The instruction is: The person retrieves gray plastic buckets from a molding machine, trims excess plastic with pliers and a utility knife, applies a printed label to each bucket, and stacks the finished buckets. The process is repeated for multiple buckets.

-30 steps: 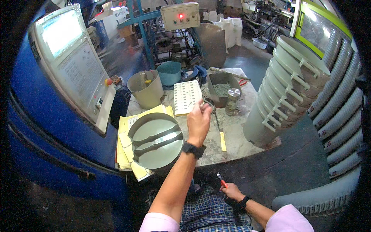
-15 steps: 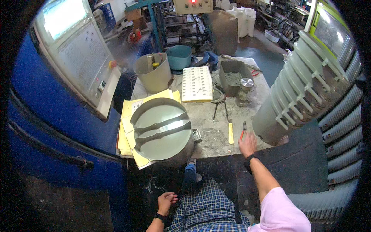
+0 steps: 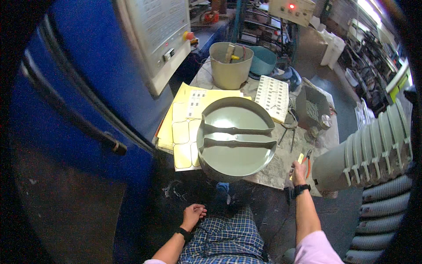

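Beside the blue machine, at the cluttered surface's [image 3: 281, 169] near edge, our right hand [image 3: 299, 169] closes on red-handled pliers [image 3: 307, 159] pointing away from it, while our left hand [image 3: 193, 214] rests loosely curled, empty, on our lap.

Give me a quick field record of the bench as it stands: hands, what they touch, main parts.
right hand: at bench's near edge, by yellow strip and red-handled pliers
left hand: low, off the bench, holding nothing
centre: round grey-green moulded part, two bars across it
under it: yellow sheets
behind: grey bucket
right: stacked grey mouldings
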Available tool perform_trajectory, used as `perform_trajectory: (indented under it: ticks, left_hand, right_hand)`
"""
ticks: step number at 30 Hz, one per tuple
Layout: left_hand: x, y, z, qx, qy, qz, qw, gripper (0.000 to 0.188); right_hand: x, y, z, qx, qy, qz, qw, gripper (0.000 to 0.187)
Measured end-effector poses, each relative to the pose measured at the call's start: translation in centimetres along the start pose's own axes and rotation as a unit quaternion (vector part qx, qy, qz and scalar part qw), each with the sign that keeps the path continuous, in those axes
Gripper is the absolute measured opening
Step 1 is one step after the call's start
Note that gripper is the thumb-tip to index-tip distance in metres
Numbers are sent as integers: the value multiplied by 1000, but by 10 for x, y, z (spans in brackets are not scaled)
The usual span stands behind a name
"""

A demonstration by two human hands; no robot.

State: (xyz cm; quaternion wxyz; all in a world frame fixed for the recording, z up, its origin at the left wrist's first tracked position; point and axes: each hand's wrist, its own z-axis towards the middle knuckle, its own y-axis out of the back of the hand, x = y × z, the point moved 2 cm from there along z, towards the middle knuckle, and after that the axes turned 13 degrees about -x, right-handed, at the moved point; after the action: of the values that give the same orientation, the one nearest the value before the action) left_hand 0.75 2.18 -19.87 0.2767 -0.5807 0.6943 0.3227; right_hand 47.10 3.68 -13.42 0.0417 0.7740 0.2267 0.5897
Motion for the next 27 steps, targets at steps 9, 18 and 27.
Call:
perform_trajectory:
  ticks: [9, 18, 27]
  left_hand:
    - [-52, -25, 60, -124, -196, -14, 973, 30]
    - [-128, -17, 3, 11, -112, -258, 960, 48]
    - [-130, 10, -131, 220, -181, -116, 952, 41]
  right_hand:
    - [143, -28, -172, 263, 190, -47, 945, 34]
    - [32, 95, -107, 262, 162, 22, 951, 37]
    - [-87, 187, -121, 263, -77, 225, 935, 29]
